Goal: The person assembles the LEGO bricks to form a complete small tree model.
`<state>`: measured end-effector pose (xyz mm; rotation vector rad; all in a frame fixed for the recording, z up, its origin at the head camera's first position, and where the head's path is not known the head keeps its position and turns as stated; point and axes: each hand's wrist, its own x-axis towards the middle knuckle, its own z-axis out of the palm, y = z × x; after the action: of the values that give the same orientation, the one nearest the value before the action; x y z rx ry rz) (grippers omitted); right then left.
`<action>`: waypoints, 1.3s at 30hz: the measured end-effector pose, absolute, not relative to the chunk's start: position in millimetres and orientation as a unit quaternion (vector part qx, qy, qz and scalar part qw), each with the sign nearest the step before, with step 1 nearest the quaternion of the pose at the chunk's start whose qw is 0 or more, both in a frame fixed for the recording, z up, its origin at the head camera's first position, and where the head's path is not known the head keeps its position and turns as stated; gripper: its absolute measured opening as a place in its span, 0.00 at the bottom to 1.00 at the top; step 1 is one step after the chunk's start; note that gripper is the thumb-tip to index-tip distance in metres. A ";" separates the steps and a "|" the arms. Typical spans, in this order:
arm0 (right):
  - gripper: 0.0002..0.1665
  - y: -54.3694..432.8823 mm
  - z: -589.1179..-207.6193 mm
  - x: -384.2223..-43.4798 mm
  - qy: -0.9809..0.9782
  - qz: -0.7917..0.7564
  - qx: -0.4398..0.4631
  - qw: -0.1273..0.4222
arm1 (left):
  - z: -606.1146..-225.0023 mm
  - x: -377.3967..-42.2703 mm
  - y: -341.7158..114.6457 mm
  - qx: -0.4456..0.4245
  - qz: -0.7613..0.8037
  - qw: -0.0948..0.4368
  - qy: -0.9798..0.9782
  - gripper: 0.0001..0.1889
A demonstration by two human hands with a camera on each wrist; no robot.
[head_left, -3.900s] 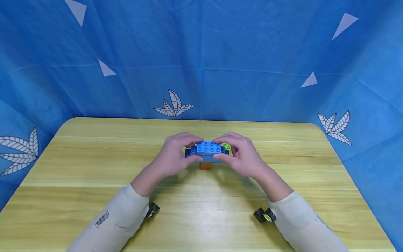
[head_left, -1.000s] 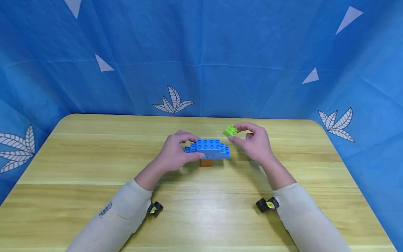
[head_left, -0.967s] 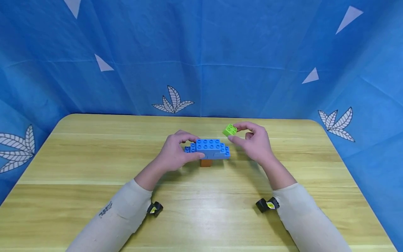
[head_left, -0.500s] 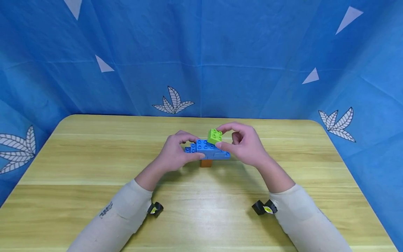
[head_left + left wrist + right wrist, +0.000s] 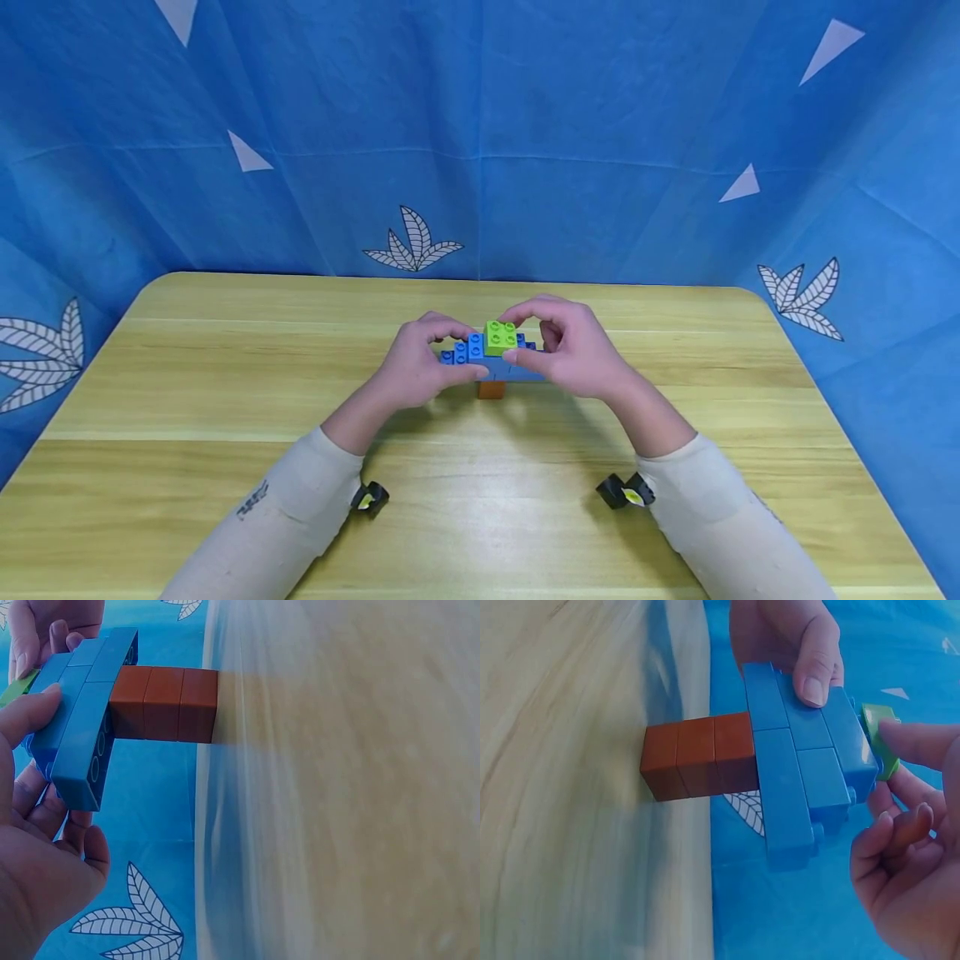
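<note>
Three stacked brown toy building bricks [image 5: 697, 757] stand upright on the table as a post. On top of them, blue building bricks [image 5: 491, 368] spread wide and step inward layer by layer. My left hand [image 5: 408, 367] grips the blue bricks from the left, thumb on the near side, fingers behind. A small lime-green brick [image 5: 499, 337] sits squarely over the top blue brick, near its middle. My right hand [image 5: 581, 354] pinches the green brick between thumb and forefinger, its other fingers curled. In the right wrist view, the green brick's underside is right at the top studs.
The wooden table [image 5: 225, 375] reaches back to a blue cloth backdrop [image 5: 585, 167] printed with leaves and white triangles. Black wrist devices [image 5: 626, 492] hang under both sleeves, close over the tabletop.
Earlier both hands gripped the blue bricks. The right hand then brought the green brick from the right, tilted, and it now sits level on top. The left hand has kept its grip.
</note>
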<state>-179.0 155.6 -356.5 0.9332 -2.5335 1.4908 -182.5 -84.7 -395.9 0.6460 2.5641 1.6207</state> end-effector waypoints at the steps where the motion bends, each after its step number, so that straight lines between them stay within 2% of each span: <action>1: 0.19 155.2 -355.3 -179.0 -0.823 0.475 0.308 0.031 | -395.8 -182.6 -84.7 0.209 0.524 0.019 0.825 0.22; 16: 0.18 153.8 -351.8 -175.1 -0.865 0.375 0.328 0.066 | -393.8 -183.5 -81.0 0.219 0.527 0.009 0.821 0.21; 22: 0.19 153.9 -353.9 -173.6 -0.859 0.392 0.325 0.065 | -394.0 -182.5 -80.4 0.222 0.519 0.001 0.826 0.21; 27: 0.25 158.2 -370.2 -168.9 -0.823 0.485 0.291 0.046 | -396.3 -177.2 -80.0 0.211 0.502 0.016 0.838 0.24; 31: 0.31 165.9 -381.1 -163.2 -0.814 0.521 0.252 0.053 | -397.3 -175.4 -81.0 0.222 0.495 0.013 0.840 0.29; 35: 0.32 175.1 -389.9 -159.7 -0.830 0.517 0.205 0.051 | -397.8 -175.4 -88.7 0.225 0.496 0.002 0.839 0.33; 39: 0.31 183.5 -402.0 -157.3 -0.850 0.499 0.167 0.036 | -398.6 -173.2 -99.0 0.190 0.487 0.017 0.853 0.34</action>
<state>-157.3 183.5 -402.0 0.5134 -2.6100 1.5327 -173.2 -99.0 -398.6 0.5903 2.6504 1.5127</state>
